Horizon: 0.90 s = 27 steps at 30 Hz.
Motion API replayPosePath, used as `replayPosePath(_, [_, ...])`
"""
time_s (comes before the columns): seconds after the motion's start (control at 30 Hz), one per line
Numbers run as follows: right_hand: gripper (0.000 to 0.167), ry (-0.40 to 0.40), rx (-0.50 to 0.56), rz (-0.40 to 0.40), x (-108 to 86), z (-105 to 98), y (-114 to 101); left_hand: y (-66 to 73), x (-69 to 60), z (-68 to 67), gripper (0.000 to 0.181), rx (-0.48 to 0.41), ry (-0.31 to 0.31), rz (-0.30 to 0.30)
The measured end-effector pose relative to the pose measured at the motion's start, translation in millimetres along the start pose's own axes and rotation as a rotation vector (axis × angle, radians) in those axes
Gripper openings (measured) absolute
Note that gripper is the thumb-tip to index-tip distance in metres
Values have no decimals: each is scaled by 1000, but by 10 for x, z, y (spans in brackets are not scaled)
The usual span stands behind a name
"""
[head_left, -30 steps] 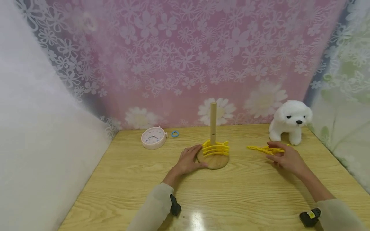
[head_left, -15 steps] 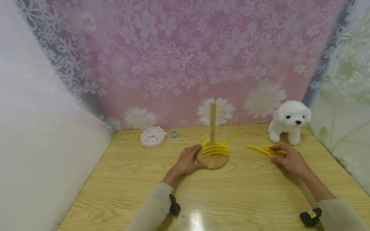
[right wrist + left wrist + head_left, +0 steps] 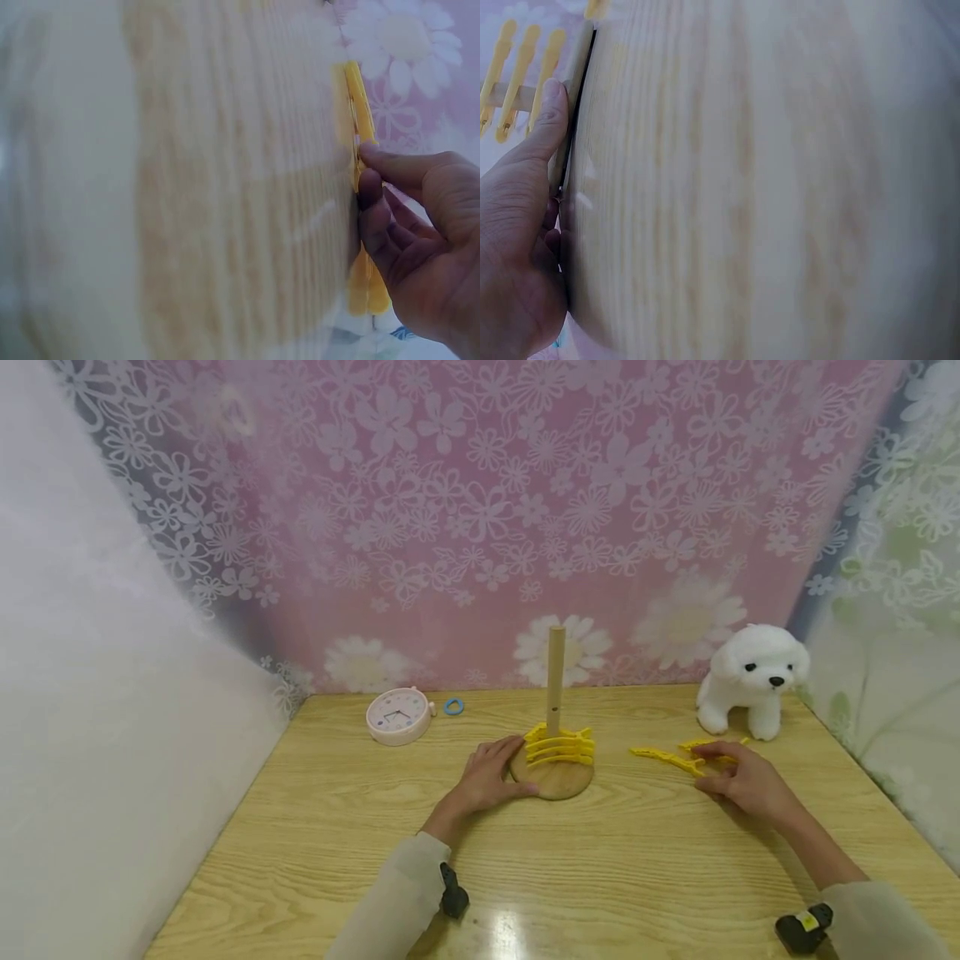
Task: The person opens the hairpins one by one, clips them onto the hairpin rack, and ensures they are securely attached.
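A wooden stand with a round base (image 3: 558,783) and an upright post (image 3: 555,681) stands mid-table. Several yellow hair clips (image 3: 558,747) lie across the lower post, one above another; the left wrist view shows a few of these clips (image 3: 514,86) side by side. My left hand (image 3: 483,778) holds the base's left edge, thumb at the front. To the right, my right hand (image 3: 746,783) pinches the near end of a yellow hair clip (image 3: 667,758) between thumb and finger. Just behind it lies another yellow clip (image 3: 697,744), partly hidden by the fingers.
A white plush dog (image 3: 753,681) sits at the back right, just behind the right hand. At the back left are a pale pink alarm clock (image 3: 399,717) and a small blue ring (image 3: 453,706). Patterned cloth (image 3: 450,527) closes off the table's far side.
The two loose yellow clips lay crossed; the front one has swung left and nearer, apart from the other. My right hand has shifted slightly with it. My left hand stays at the base.
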State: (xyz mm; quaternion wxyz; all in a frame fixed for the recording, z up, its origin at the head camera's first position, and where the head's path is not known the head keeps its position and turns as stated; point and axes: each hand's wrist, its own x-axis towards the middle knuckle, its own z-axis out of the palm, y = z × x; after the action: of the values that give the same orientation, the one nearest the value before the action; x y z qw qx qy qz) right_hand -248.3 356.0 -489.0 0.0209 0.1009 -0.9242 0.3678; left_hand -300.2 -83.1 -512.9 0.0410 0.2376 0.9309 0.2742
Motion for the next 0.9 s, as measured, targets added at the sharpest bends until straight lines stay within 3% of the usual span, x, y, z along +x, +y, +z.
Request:
replayPosePath(0.2, [41, 10, -89, -43, 11, 16, -21, 15, -6, -18, 94, -12, 0, -4])
replayPosePath(0.53, [36, -24, 134, 42, -54, 32, -32, 19, 2, -9, 93, 0, -2, -9])
replayPosePath(0.9, [39, -29, 248, 1, -70, -3, -14, 20, 5, -9, 94, -2, -9, -19])
